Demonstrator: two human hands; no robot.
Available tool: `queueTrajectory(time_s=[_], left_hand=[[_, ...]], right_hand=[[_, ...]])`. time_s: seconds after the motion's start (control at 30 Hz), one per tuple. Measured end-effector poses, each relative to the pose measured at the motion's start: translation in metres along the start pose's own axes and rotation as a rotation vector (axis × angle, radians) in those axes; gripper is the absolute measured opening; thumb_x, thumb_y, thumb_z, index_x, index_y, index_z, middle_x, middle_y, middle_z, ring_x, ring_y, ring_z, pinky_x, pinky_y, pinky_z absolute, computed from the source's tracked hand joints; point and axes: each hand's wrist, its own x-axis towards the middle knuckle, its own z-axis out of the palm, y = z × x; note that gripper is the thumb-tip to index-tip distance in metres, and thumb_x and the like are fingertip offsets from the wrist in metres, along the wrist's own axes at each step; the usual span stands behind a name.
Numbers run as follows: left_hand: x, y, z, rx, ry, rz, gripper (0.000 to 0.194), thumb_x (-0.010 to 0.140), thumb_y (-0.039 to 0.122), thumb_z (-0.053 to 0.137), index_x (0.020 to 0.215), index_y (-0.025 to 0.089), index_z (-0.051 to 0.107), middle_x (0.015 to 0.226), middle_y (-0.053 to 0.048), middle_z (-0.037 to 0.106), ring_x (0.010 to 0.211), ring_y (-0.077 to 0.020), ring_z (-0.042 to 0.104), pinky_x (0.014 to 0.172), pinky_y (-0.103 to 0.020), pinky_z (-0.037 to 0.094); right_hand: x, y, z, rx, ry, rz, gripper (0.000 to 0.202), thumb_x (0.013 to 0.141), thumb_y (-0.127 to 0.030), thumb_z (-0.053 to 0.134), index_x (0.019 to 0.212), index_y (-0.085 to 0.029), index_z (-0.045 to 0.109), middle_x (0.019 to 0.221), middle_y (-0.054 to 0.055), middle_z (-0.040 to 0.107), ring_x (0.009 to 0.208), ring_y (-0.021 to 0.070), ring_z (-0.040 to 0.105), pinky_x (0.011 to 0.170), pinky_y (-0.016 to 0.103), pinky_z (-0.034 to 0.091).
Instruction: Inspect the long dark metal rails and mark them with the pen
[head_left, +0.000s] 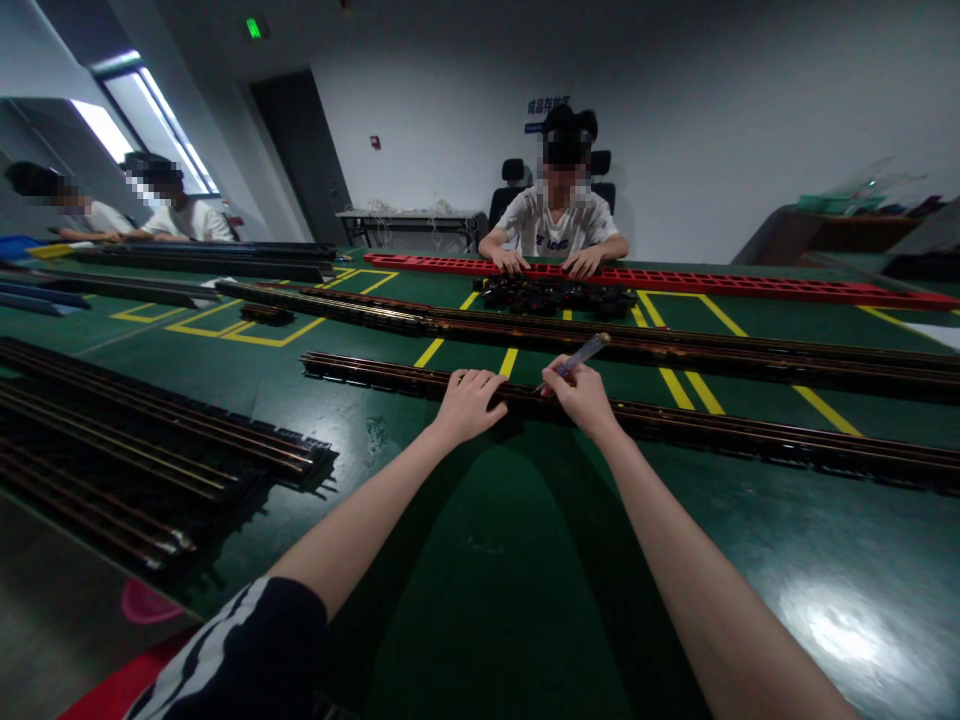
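Note:
A long dark rail strip (375, 373) with copper-coloured lines runs across the green table in front of me. My left hand (470, 402) lies over it, fingers bent across the top and thumb at the near side, gripping it. Just to the right, my right hand (581, 398) is closed around a slim tool with a clear handle, which looks like a screwdriver (589, 350). Its thin shaft points down and left to the rail between my hands; the exact contact of the tip is too small to make out.
Parallel dark rails (675, 350) lie just beyond. More rail strips (150, 420) are stacked at left. Across the table a person's hands (581, 262) rest near a red slotted bar (712, 280) and a pile of black parts (555, 296). Two more people sit at far left.

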Motion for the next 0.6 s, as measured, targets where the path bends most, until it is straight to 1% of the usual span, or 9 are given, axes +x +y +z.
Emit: queueTrajectory(time_s=[0.07, 0.27, 0.4, 0.6], left_hand=[[-0.0001, 0.0003, 0.0, 0.001, 0.003, -0.002, 0.037, 0.09, 0.031, 0.046, 0.123, 0.019, 0.059, 0.123, -0.009, 0.065, 0.116, -0.0253, 0.056, 0.105, -0.044, 0.035], [0.0001, 0.0004, 0.0003, 0.012, 0.01, 0.004, 0.035, 0.089, 0.031, 0.048, 0.122, 0.022, 0.059, 0.122, -0.008, 0.066, 0.115, -0.0256, 0.056, 0.103, -0.045, 0.035], [0.0003, -0.0007, 0.0017, 0.014, 0.016, 0.009, 0.035, 0.091, 0.036, 0.048, 0.121, 0.022, 0.058, 0.122, -0.008, 0.066, 0.115, -0.0255, 0.056, 0.103, -0.044, 0.035], [0.0002, -0.0028, 0.0054, 0.03, 0.051, 0.019, 0.036, 0.092, 0.041, 0.05, 0.12, 0.021, 0.059, 0.118, -0.008, 0.067, 0.112, -0.0265, 0.057, 0.1, -0.044, 0.037]], right_hand=[[-0.0002, -0.0005, -0.0001, -0.001, 0.001, 0.003, 0.016, 0.08, -0.03, 0.054, 0.066, -0.023, 0.054, 0.057, 0.001, 0.066, 0.06, 0.0196, 0.067, 0.066, 0.031, 0.051], [0.0004, 0.0012, 0.0002, 0.03, -0.002, 0.018, 0.015, 0.079, -0.031, 0.056, 0.067, -0.023, 0.054, 0.056, 0.0, 0.066, 0.059, 0.0194, 0.067, 0.065, 0.031, 0.052], [0.0008, 0.0028, 0.0005, 0.015, 0.003, 0.001, 0.015, 0.08, -0.032, 0.056, 0.068, -0.023, 0.054, 0.056, 0.0, 0.066, 0.059, 0.0196, 0.067, 0.065, 0.031, 0.052], [-0.0002, 0.0004, 0.0002, 0.003, -0.003, 0.006, 0.015, 0.081, -0.028, 0.054, 0.068, -0.023, 0.055, 0.058, 0.001, 0.066, 0.061, 0.0198, 0.066, 0.065, 0.031, 0.051]])
